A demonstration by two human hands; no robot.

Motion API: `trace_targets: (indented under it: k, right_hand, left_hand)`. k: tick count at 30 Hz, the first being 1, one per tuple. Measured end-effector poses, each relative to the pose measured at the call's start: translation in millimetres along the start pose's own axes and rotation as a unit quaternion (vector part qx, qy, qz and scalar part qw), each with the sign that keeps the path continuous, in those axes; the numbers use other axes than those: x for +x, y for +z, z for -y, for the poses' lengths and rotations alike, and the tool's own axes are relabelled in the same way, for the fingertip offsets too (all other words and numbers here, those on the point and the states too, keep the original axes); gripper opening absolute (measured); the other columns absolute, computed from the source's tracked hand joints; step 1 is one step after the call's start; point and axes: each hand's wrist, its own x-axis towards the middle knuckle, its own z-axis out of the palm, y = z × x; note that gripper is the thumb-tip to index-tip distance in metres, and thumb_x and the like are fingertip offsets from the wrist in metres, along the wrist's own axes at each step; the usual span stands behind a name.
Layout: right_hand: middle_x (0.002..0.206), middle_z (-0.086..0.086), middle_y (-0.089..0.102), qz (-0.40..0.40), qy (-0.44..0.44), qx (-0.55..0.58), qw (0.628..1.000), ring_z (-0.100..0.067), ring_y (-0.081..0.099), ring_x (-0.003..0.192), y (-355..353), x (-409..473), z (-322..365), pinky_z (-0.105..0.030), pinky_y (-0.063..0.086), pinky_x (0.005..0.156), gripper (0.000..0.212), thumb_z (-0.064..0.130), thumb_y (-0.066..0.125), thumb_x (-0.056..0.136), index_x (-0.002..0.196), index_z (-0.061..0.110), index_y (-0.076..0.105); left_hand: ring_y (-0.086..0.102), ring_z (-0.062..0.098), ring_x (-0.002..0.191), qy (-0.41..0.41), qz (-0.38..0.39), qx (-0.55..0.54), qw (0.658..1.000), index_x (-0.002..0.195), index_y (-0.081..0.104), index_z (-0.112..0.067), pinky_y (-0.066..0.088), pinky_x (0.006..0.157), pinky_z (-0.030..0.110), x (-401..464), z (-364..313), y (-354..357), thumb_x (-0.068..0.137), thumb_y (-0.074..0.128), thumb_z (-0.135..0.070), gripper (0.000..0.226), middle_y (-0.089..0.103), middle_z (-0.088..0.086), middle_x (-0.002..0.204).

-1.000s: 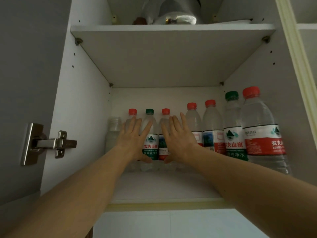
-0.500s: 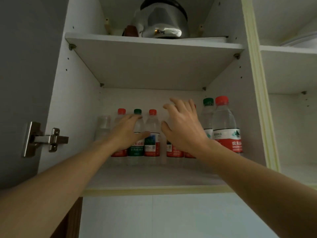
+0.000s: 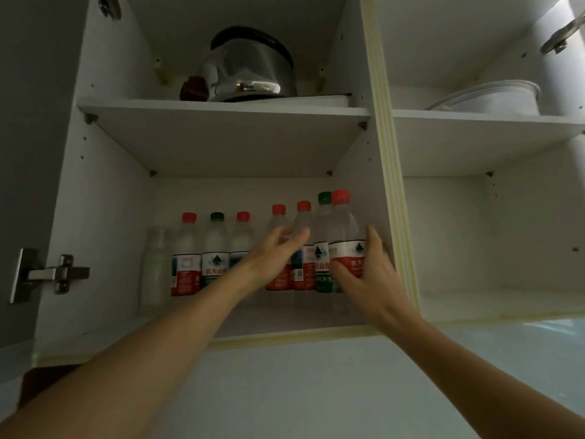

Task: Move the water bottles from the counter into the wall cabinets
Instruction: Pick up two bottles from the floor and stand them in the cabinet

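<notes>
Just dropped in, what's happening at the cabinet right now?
A person is arranging water bottles on the lower shelf of the open wall cabinet. The right hand wraps the front red-capped bottle at the right end. The left hand reaches toward the red-capped bottles beside it. A kettle sits on the shelf above.

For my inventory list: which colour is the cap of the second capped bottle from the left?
Green cap, seen in the head view.
</notes>
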Motion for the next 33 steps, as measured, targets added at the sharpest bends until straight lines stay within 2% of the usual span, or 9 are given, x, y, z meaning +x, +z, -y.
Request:
trace_targets:
  k: [3,8,14,18,21,24,26,30,33]
  right_hand:
    - [0.124,0.004,0.062,0.046,0.065,0.09,0.993,-0.006,0.064,0.097,2.1,5.2,-13.7,-0.016,0.052,0.071,0.078,0.032,0.074,0.087,0.15,0.029,0.027]
    - [0.083,0.01,0.076,0.121,0.134,0.203,0.962,-0.01,0.073,0.079,-2.8,26.0,-18.5,-0.018,0.055,0.059,0.031,0.023,0.08,0.082,0.106,0.028,0.062]
    - [0.11,-0.005,0.073,0.196,0.162,0.23,0.939,-0.025,0.07,0.103,-1.8,27.4,-18.2,-0.045,0.056,0.096,0.05,0.029,0.085,0.077,0.12,0.025,0.058]
    - [0.111,-0.003,0.074,0.232,0.155,0.26,0.924,-0.024,0.071,0.105,-5.0,26.2,-15.2,-0.045,0.056,0.096,0.067,0.048,0.082,0.069,0.126,0.028,0.055]
    - [0.112,-0.001,0.075,0.285,0.17,0.29,0.897,-0.022,0.072,0.105,-1.6,27.4,-10.4,-0.043,0.058,0.09,0.055,0.063,0.067,0.079,0.125,0.033,0.056]
    - [0.122,-0.009,0.071,0.324,0.189,0.302,0.877,-0.026,0.071,0.109,9.1,26.8,0.4,-0.041,0.06,0.084,0.066,0.063,0.055,0.087,0.14,0.024,0.051]
    - [0.123,-0.011,0.071,0.346,0.175,0.305,0.87,-0.027,0.071,0.109,19.4,26.4,9.1,-0.041,0.06,0.085,0.069,0.061,0.056,0.084,0.14,0.022,0.05]
    - [0.122,-0.012,0.071,0.368,0.143,0.31,0.865,-0.03,0.069,0.112,48.3,26.8,24.1,-0.05,0.053,0.101,0.068,0.057,0.06,0.082,0.138,0.019,0.051]
    - [0.115,-0.004,0.075,0.386,0.124,0.298,0.864,-0.023,0.071,0.108,75.2,25.7,34.8,-0.049,0.053,0.101,0.06,0.059,0.064,0.079,0.127,0.024,0.057]
  left_hand:
    - [0.03,0.023,0.147,-0.043,0.027,-0.061,0.997,0.157,0.024,-0.037,0.025,0.118,0.051,4.8,-8.5,17.5,0.062,0.042,-0.099,0.116,0.028,-0.003,0.164]
    - [0.022,0.031,0.151,-0.059,0.048,-0.091,0.993,0.159,0.0,-0.041,0.022,0.118,0.054,11.4,-20.4,43.6,0.061,0.051,-0.092,0.121,0.016,0.002,0.168]
    - [0.044,0.032,0.139,-0.051,0.037,-0.133,0.989,0.157,0.001,-0.049,0.038,0.114,0.054,11.7,-25.6,52.7,0.066,0.063,-0.078,0.114,0.035,0.007,0.16]
    - [0.034,0.031,0.146,-0.044,0.021,-0.136,0.99,0.155,0.007,-0.054,0.032,0.114,0.05,6.1,-20.6,36.5,0.065,0.068,-0.074,0.111,0.03,0.003,0.164]
    - [0.031,0.032,0.147,-0.05,0.009,-0.113,0.992,0.153,0.009,-0.059,0.031,0.115,0.056,-0.8,-13.7,14.8,0.064,0.07,-0.075,0.109,0.026,0.002,0.165]
    - [0.053,0.024,0.126,-0.044,0.022,-0.147,0.988,0.146,0.019,-0.066,0.05,0.101,0.057,-10.8,-7.1,-6.6,0.067,0.074,-0.07,0.096,0.04,0.001,0.156]
    - [0.055,0.013,0.112,-0.036,0.016,-0.132,0.99,0.142,0.022,-0.07,0.055,0.094,0.05,-17.8,-2.3,-18.6,0.065,0.074,-0.073,0.094,0.04,-0.001,0.154]
    - [0.038,0.029,0.143,-0.056,-0.023,-0.065,0.996,0.146,0.015,-0.067,0.042,0.106,0.046,-27.5,14.2,-45.9,0.056,0.071,-0.086,0.108,0.03,0.0,0.163]
    - [0.027,0.028,0.149,-0.061,-0.071,-0.024,0.995,0.15,0.007,-0.064,0.035,0.101,0.04,-35.4,30.4,-69.2,0.061,0.067,-0.084,0.109,0.016,-0.005,0.168]
